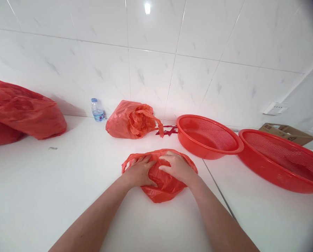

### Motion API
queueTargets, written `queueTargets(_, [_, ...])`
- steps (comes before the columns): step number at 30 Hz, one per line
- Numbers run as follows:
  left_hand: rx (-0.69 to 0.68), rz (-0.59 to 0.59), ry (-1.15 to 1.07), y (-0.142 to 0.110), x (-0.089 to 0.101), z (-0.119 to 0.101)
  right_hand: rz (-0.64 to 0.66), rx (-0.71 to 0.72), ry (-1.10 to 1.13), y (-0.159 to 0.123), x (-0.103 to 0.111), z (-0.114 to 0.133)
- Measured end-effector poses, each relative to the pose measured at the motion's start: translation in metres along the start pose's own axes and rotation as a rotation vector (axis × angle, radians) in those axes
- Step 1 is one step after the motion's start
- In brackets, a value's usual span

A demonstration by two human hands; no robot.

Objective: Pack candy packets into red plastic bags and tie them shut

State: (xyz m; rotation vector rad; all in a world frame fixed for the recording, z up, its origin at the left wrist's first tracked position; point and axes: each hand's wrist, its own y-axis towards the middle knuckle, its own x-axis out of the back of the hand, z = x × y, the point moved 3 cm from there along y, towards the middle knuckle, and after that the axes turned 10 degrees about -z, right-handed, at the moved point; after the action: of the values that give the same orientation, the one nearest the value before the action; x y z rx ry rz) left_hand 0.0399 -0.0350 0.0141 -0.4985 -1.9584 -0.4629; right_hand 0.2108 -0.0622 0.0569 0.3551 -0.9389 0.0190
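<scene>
A small red plastic bag (163,190) lies crumpled on the white counter (67,196) in front of me. My left hand (140,171) rests flat on its left half, fingers spread toward the bag's handle loop. My right hand (176,167) lies on the right half, fingers stretched out and pressing the plastic down. Neither hand grips the bag; both lie on top of it. Part of the bag is hidden under my palms.
Another stuffed red bag (131,120) sits near the tiled wall, a small water bottle (97,110) beside it. Big red bags (22,112) lie at far left. Two red perforated baskets (207,136) (282,159) stand to the right, a cardboard box (287,133) behind.
</scene>
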Motion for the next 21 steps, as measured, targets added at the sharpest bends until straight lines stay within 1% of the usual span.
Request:
queueTargets(2, [0.005, 0.008, 0.008, -0.002, 0.001, -0.001, 0.001, -0.022, 0.009, 0.001, -0.002, -0.006])
queueTargets(5, [-0.006, 0.009, 0.002, -0.005, 0.005, -0.003, 0.001, -0.135, -0.001, 0.005, -0.005, -0.026])
queueTargets(7, [-0.025, 0.001, -0.011, -0.006, 0.009, -0.007, -0.017, -0.193, 0.006, 0.008, -0.006, -0.038])
queueTargets(9, [-0.057, -0.023, -0.019, -0.007, 0.014, -0.014, -0.032, -0.232, 0.004, 0.010, -0.005, -0.045])
queueTargets(11, [-0.115, -0.096, -0.025, -0.007, 0.021, -0.025, -0.023, -0.242, -0.014, 0.010, -0.003, -0.047])
queueTargets(13, [-0.203, -0.204, -0.028, -0.008, 0.027, -0.038, 0.005, -0.221, -0.029, 0.008, -0.002, -0.047])
queueTargets(15, [-0.309, -0.256, -0.020, -0.011, 0.030, -0.051, 0.042, -0.198, -0.032, 0.007, -0.003, -0.047])
queueTargets(16, [-0.351, -0.243, -0.013, -0.013, 0.028, -0.058, 0.057, -0.192, -0.040, 0.007, -0.004, -0.048])
queueTargets(17, [-0.379, -0.202, -0.010, -0.016, 0.025, -0.063, 0.063, -0.194, -0.054, 0.008, -0.005, -0.049])
queueTargets(21, [-0.401, 0.060, -0.013, -0.025, 0.002, -0.078, 0.010, -0.224, -0.086, 0.012, -0.009, -0.054])
